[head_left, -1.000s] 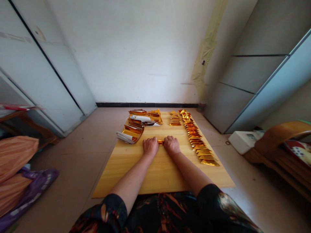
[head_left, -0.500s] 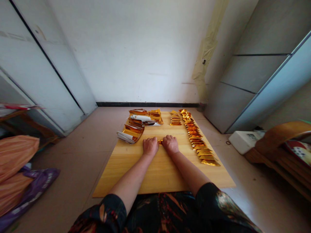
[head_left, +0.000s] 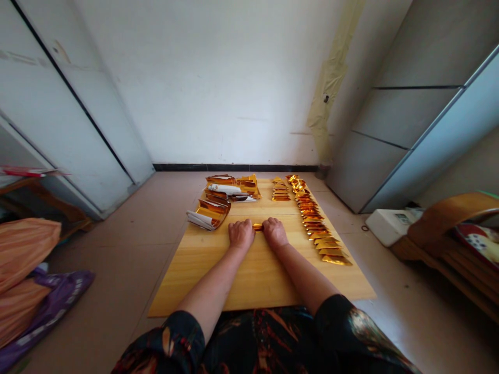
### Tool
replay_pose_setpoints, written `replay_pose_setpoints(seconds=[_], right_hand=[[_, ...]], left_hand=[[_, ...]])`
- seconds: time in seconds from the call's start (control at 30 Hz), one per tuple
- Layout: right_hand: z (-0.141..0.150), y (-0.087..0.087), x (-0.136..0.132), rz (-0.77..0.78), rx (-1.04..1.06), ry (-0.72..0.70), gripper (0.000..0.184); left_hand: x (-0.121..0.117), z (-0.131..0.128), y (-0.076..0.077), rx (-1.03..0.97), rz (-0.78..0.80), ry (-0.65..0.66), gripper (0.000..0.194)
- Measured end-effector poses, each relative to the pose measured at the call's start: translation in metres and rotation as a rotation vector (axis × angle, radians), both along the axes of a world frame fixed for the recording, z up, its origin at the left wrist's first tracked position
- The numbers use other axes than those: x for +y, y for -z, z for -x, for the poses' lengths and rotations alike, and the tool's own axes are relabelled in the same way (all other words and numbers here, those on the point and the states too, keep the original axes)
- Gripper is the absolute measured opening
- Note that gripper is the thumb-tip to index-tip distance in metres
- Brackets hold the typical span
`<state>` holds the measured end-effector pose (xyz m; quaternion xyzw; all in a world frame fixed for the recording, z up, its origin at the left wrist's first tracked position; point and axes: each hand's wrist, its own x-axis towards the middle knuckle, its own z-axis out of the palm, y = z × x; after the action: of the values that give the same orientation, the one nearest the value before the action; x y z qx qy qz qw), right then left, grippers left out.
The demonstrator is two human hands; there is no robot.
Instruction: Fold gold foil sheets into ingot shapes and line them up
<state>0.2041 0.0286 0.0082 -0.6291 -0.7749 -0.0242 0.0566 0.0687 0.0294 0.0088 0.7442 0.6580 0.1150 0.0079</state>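
A narrow strip of gold foil paper (head_left: 258, 227) lies folded near the middle of the wooden board (head_left: 249, 280), and both hands grip its ends. My left hand (head_left: 241, 234) is closed on the left end, my right hand (head_left: 275, 232) on the right end. Only the short stretch between the fists shows. To the right runs a long row of folded gold foil pieces (head_left: 315, 223), overlapping each other. A shorter stack of folded gold pieces (head_left: 280, 191) sits at the back. Loose curled gold sheets (head_left: 212, 210) with white backs lie at the back left.
A white wall (head_left: 234, 93) stands behind the board. Grey cabinets (head_left: 393, 114) rise at the right, with a white box (head_left: 390, 227) and a wooden chair (head_left: 436, 244) in front. Orange and purple bags (head_left: 31, 275) lie on the floor at the left.
My right hand has shifted slightly right, away from the left hand. More of the gold foil strip now shows between them.
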Motion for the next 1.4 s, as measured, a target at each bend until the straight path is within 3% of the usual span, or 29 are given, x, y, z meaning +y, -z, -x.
replay_pose_setpoints(seconds=[0.57, 0.9, 1.13, 1.4], right_hand=[[-0.003, 0.0, -0.005, -0.061, 0.082, 0.018, 0.018], [-0.01, 0.004, -0.002, -0.108, 0.178, 0.027, 0.02], [-0.014, 0.003, -0.004, -0.184, 0.12, -0.049, 0.015], [-0.025, 0.008, 0.008, -0.175, 0.015, 0.011, 0.023]], left_hand=[[-0.006, 0.007, -0.006, -0.029, -0.009, 0.009, 0.024], [-0.004, 0.021, 0.002, -0.069, -0.09, 0.087, 0.02], [0.001, 0.011, 0.005, -0.096, -0.071, 0.088, 0.019], [0.01, -0.006, 0.003, -0.057, -0.073, 0.136, 0.018]])
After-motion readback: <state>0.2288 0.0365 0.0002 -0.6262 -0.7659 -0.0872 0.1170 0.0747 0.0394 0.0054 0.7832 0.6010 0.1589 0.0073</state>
